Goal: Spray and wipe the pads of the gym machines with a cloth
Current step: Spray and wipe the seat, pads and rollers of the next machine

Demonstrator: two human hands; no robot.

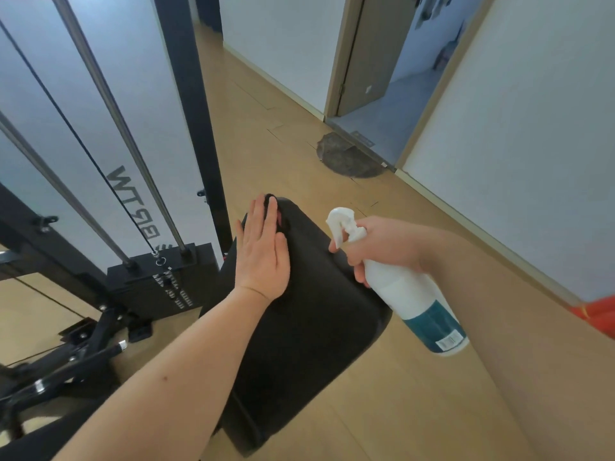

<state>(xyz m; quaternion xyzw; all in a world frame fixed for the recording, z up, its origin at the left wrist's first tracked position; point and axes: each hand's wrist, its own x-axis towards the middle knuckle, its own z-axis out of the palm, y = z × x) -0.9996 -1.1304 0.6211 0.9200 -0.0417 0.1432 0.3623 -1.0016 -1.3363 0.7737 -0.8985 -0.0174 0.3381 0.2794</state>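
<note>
We press our left hand (pixel 263 257) flat, fingers straight and together, on the far end of the black pad (pixel 316 327), near its left edge. Under the fingertips something dark (pixel 271 198) shows, with a bit of red beside it. It seems to be the cloth, but we cannot tell for sure. Our right hand (pixel 382 251) grips the neck of the spray bottle (pixel 409 294) over the right edge of the pad, one finger at the trigger and the nozzle toward the far end. The bottle looks like light, stiff, smooth plastic, so the neck is the good place to hold it. The pad looks soft under a slick cover. A cloth is limp, so we judge that a flat palm moves it better than a pinch.
</note>
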